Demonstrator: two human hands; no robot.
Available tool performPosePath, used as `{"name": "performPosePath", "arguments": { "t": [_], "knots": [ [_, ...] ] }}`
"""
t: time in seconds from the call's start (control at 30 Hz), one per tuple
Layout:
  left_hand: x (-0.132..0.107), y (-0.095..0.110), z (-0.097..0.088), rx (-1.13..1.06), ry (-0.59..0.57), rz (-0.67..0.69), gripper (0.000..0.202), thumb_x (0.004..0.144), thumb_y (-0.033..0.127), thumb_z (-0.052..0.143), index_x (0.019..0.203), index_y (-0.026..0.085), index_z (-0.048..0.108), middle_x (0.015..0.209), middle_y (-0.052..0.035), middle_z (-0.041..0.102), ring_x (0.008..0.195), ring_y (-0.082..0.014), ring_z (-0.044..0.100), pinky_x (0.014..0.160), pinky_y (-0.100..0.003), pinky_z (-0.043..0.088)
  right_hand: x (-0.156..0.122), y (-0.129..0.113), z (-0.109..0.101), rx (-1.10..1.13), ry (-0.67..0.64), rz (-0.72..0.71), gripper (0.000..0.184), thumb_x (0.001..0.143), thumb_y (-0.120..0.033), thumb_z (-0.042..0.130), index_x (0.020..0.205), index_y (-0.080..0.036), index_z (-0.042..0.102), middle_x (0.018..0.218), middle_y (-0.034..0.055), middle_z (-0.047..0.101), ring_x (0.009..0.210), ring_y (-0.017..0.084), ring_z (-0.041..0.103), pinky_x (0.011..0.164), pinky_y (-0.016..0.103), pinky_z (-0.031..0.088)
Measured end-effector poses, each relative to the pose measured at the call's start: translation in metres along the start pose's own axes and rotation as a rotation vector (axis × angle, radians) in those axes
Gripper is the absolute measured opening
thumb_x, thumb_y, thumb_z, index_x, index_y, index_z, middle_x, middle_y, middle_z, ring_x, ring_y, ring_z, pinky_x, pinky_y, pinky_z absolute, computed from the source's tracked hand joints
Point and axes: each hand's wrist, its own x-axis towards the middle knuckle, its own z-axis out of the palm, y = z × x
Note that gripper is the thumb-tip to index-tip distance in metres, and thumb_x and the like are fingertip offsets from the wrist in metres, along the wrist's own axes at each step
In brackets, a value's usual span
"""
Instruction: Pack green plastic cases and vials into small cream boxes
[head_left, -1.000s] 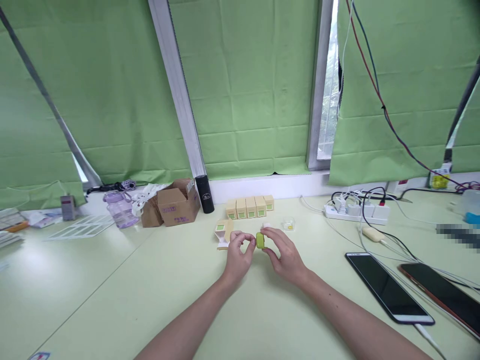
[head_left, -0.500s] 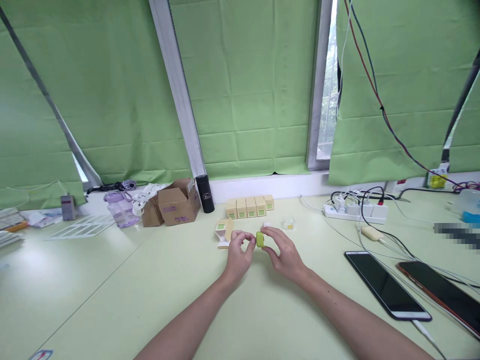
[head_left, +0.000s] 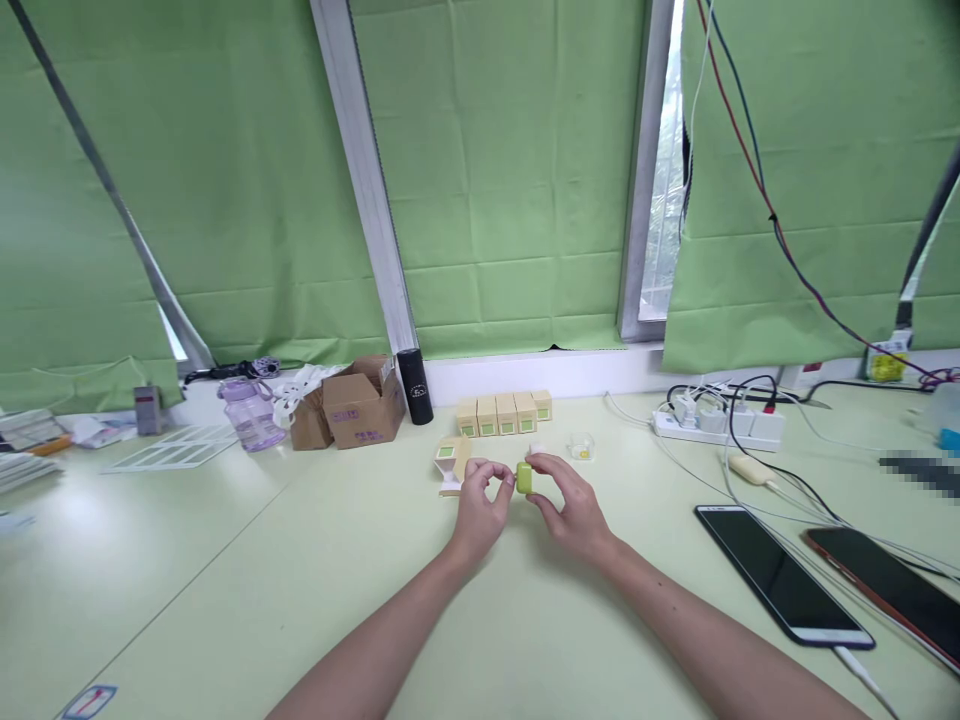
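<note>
My right hand point(head_left: 568, 504) pinches a small green case point(head_left: 523, 478) between thumb and fingers just above the table. To its left, my left hand point(head_left: 480, 505) has its fingertips curled together in a pinch beside the case; whether it holds anything is hidden. Behind my left hand lies an opened small beige box point(head_left: 451, 459). A row of several closed beige boxes with green labels point(head_left: 503, 413) stands farther back. A small clear plastic piece point(head_left: 579, 446) lies behind my right hand.
Two phones point(head_left: 780, 572) point(head_left: 885, 595) lie on the right with cables, behind them a white power strip point(head_left: 720, 425). At the back left stand a brown carton point(head_left: 364, 407), a black cylinder point(head_left: 414, 386) and a purple bottle point(head_left: 251, 414). Green curtains cover the window.
The hands keep their grip and place on the table; only the head camera has shifted slightly, moving the whole scene a little in view.
</note>
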Motion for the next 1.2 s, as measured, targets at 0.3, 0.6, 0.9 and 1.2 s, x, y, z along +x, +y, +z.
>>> {"name": "performPosePath", "arguments": {
  "t": [0.3,0.6,0.9,1.2],
  "knots": [
    [0.0004,0.0021,-0.0007,-0.012,0.005,0.014,0.019,0.093,0.035,0.062,0.080,0.022,0.066,0.090,-0.0059,0.062,0.093,-0.0224,0.059,0.089,-0.038,0.049,0.0008,-0.0007,-0.0017,0.037,-0.009,0.027,0.049,0.094,-0.014,0.061,0.141,-0.028,0.055,0.132,0.0111,0.069,0.121,0.029,0.068,0.103,0.052,0.060],
    [0.0010,0.0039,-0.0032,-0.006,0.006,0.012,0.019,0.093,0.033,0.062,0.079,0.022,0.067,0.090,-0.0061,0.062,0.093,-0.0229,0.059,0.086,-0.038,0.048,0.0018,-0.0026,-0.0020,0.046,-0.004,0.030,0.046,0.096,-0.017,0.060,0.140,-0.027,0.056,0.131,0.0118,0.069,0.118,0.028,0.069,0.100,0.051,0.061],
    [0.0017,0.0074,-0.0053,-0.011,0.001,0.013,0.019,0.092,0.032,0.062,0.077,0.022,0.066,0.087,-0.0063,0.063,0.093,-0.0234,0.059,0.088,-0.038,0.049,0.0026,-0.0021,-0.0029,0.051,-0.008,0.028,0.046,0.096,-0.016,0.060,0.140,-0.027,0.055,0.130,0.0117,0.069,0.121,0.029,0.067,0.101,0.050,0.060],
    [0.0027,0.0071,-0.0063,-0.001,0.002,0.005,0.019,0.091,0.032,0.062,0.075,0.022,0.065,0.085,-0.0061,0.066,0.094,-0.0245,0.059,0.088,-0.039,0.047,0.0021,-0.0011,-0.0031,0.043,-0.002,0.028,0.047,0.095,-0.016,0.062,0.140,-0.027,0.055,0.131,0.0118,0.069,0.120,0.029,0.068,0.101,0.051,0.061]
  ]
}}
